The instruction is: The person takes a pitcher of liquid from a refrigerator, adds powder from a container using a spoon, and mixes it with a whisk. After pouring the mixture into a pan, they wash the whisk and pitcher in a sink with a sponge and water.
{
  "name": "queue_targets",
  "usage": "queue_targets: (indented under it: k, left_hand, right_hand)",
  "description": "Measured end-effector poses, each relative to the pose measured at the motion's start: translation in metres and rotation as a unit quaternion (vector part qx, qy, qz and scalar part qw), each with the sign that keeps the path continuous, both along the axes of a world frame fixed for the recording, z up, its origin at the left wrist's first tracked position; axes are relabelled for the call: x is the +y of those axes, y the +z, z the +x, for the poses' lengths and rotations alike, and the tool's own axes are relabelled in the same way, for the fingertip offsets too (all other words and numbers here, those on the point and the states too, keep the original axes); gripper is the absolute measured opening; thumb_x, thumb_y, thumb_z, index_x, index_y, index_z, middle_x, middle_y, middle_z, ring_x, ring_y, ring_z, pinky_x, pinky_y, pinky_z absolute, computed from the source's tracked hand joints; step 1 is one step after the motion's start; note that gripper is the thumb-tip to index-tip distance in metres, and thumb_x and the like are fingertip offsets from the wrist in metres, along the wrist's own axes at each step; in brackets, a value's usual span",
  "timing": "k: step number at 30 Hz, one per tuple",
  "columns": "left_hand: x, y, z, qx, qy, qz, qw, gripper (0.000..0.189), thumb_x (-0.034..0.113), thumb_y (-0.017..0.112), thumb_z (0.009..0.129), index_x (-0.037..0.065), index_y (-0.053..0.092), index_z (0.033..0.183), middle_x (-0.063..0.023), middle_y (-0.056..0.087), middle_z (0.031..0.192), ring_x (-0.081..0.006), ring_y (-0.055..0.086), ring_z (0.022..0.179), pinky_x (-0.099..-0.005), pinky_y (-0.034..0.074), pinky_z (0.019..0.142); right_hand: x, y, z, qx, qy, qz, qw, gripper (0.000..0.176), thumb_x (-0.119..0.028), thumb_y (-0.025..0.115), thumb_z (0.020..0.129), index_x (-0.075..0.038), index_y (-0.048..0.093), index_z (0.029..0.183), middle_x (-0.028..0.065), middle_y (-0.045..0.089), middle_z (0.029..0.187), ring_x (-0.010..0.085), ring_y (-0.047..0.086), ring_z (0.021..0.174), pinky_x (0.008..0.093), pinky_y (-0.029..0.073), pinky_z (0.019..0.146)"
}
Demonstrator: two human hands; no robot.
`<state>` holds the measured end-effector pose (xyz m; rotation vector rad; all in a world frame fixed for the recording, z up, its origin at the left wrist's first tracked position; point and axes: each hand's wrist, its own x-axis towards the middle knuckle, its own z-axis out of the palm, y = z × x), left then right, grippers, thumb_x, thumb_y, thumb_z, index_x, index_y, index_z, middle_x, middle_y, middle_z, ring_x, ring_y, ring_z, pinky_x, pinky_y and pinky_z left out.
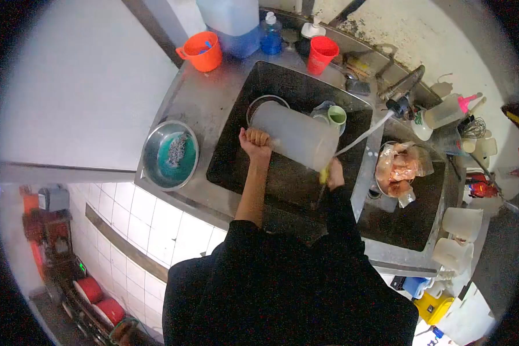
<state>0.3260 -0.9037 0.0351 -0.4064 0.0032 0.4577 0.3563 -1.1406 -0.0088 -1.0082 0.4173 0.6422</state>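
Observation:
A large translucent plastic pitcher (pixel 297 135) is tilted on its side over the left sink basin (pixel 225 164). My left hand (pixel 256 143) is closed in a fist at its near side; the part it grips is hidden in the fingers. My right hand (pixel 334 175) is by the pitcher's right end, closed on a yellow sponge (pixel 323 176), mostly covered by the fingers. A stream of water (pixel 366 134) runs from the tap (pixel 399 106) to that end. Behind the pitcher, a light green cup (pixel 336 115) and other dishes sit in the basin.
A steel bowl (pixel 150 157) with green liquid and a scouring pad (pixel 177 151) stands on the left. Behind are an orange mug (pixel 202 52), a red cup (pixel 322 55) and a blue bottle (pixel 270 36). The right basin (pixel 403 228) holds a bowl with a plastic bag (pixel 399 167).

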Motion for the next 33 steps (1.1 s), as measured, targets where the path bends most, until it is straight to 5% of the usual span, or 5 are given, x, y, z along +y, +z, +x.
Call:
queue_targets:
  k: [7, 16, 29, 31, 33]
  left_hand:
    - [-0.016, 0.027, 0.016, 0.175, 0.09, 0.18, 0.964, 0.041, 0.029, 0.03, 0.082, 0.013, 0.023, 0.044, 0.0025, 0.019, 0.038, -0.0083, 0.017, 0.032, -0.0223, 0.017, 0.033]
    - [-0.036, 0.045, 0.016, 0.21, 0.068, 0.263, 0.939, 0.037, 0.03, 0.03, 0.081, 0.014, 0.025, 0.048, 0.003, 0.023, 0.04, -0.0082, 0.022, 0.035, -0.0219, 0.019, 0.036]
    - [-0.03, 0.032, -0.003, 0.265, 0.032, 0.212, 0.94, 0.039, 0.029, 0.031, 0.079, 0.014, 0.021, 0.045, 0.0026, 0.018, 0.039, -0.0092, 0.016, 0.034, -0.0237, 0.016, 0.034]
    - [-0.033, 0.023, -0.003, 0.241, 0.047, 0.147, 0.958, 0.038, 0.029, 0.031, 0.078, 0.014, 0.021, 0.045, 0.0024, 0.018, 0.038, -0.0089, 0.015, 0.033, -0.0238, 0.015, 0.034]
    - [-0.041, 0.03, 0.0, 0.217, 0.02, 0.154, 0.964, 0.038, 0.03, 0.032, 0.078, 0.014, 0.021, 0.045, 0.0022, 0.017, 0.038, -0.0087, 0.016, 0.032, -0.0239, 0.015, 0.033]
  right_hand:
    - [0.032, 0.056, -0.058, -0.232, -0.23, -0.244, 0.913, 0.025, -0.02, 0.039, 0.081, -0.003, 0.048, 0.096, 0.0099, 0.051, 0.086, 0.0198, 0.051, 0.074, 0.0271, 0.04, 0.062]
    - [0.059, 0.067, -0.027, -0.746, 0.137, -0.423, 0.495, 0.04, 0.001, 0.055, 0.053, -0.005, 0.053, 0.093, 0.0079, 0.049, 0.094, 0.0257, 0.045, 0.086, 0.0349, 0.035, 0.072]
    - [0.048, 0.047, -0.012, -0.779, 0.221, -0.377, 0.449, 0.031, -0.005, 0.048, 0.06, -0.004, 0.053, 0.09, 0.0056, 0.049, 0.093, 0.0245, 0.045, 0.088, 0.0339, 0.038, 0.072]
    - [0.048, 0.065, -0.005, -0.566, 0.281, -0.382, 0.674, 0.033, -0.005, 0.051, 0.056, -0.004, 0.053, 0.09, 0.006, 0.049, 0.09, 0.0242, 0.045, 0.086, 0.0328, 0.039, 0.071]
    - [0.061, 0.071, -0.007, -0.724, 0.126, -0.445, 0.512, 0.033, -0.005, 0.051, 0.056, -0.003, 0.053, 0.089, 0.0062, 0.048, 0.09, 0.0234, 0.045, 0.086, 0.0315, 0.039, 0.07]
